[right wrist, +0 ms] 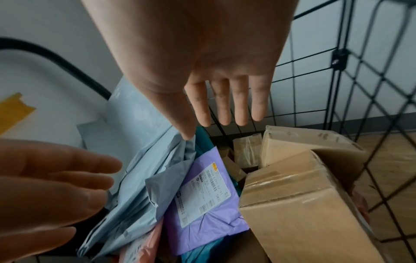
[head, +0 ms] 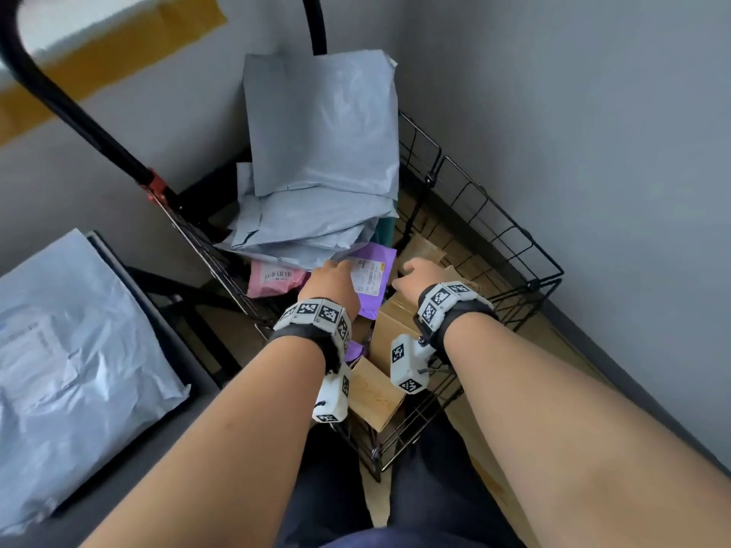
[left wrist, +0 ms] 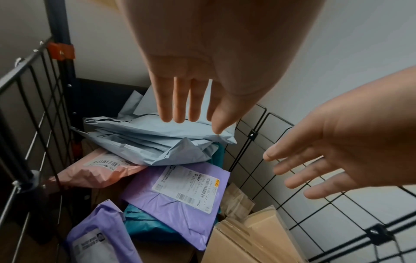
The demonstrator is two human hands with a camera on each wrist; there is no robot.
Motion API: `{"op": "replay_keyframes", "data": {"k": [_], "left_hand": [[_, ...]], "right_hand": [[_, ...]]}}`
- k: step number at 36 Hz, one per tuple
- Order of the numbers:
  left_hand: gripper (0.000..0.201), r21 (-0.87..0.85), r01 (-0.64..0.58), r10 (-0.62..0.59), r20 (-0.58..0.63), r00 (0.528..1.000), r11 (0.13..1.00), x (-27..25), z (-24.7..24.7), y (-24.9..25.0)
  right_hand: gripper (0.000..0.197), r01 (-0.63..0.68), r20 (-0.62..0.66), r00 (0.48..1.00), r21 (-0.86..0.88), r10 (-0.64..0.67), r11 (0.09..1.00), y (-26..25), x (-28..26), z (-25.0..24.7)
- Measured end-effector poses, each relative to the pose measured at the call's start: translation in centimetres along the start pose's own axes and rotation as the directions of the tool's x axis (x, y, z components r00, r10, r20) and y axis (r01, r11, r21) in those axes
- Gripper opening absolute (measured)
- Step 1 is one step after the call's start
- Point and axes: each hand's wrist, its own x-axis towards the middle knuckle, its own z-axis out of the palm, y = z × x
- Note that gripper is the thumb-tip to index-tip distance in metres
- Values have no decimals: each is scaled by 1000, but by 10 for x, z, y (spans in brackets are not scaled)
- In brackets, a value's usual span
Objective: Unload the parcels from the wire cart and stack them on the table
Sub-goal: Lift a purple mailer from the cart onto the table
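Note:
The black wire cart (head: 494, 227) stands in a wall corner and holds several parcels. A stack of grey mailers (head: 320, 152) (left wrist: 157, 142) (right wrist: 139, 178) leans at its back. Below lie a purple labelled mailer (head: 375, 270) (left wrist: 180, 195) (right wrist: 207, 195), a pink mailer (head: 273, 276) (left wrist: 96, 170) and cardboard boxes (head: 395, 322) (right wrist: 303, 204). My left hand (head: 334, 276) (left wrist: 186, 119) reaches in with straight fingers, just above the grey stack's lower edge. My right hand (head: 417, 272) (right wrist: 225, 115) is also flat and empty, over the boxes beside the purple mailer. Whether either thumb touches the grey plastic cannot be told.
The table (head: 166, 448) is at my left with one grey mailer (head: 79, 369) lying on it. The cart's black handle (head: 59, 96) rises at the upper left. Walls close in behind and to the right. A second purple mailer (left wrist: 96, 231) and a teal parcel (left wrist: 146, 222) lie low in the cart.

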Motion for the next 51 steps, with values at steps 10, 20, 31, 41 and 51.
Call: {"op": "replay_keyframes", "data": {"k": [10,20,31,41,51], "left_hand": [[56,-121,255,-255,12,967,959,48,33,6],[56,-199,413,-414,37,909,889,59,81,1],[50,-247,475,-480,45,876,844,45,87,3],[55,-252,428,-452,-44,891,868,25,57,15],[55,-219,380,-424,-210,881,899,-18,-2,21]], "right_hand": [[40,133,154,982,-166,-107,977,-11,92,11],[41,219,239,958,-243,-161,945,-31,146,30],[21,286,300,937,-360,-180,888,-31,144,39],[30,422,353,890,-398,-289,814,-39,105,9],[31,533,302,829,-178,-470,827,-60,52,-41]]}}
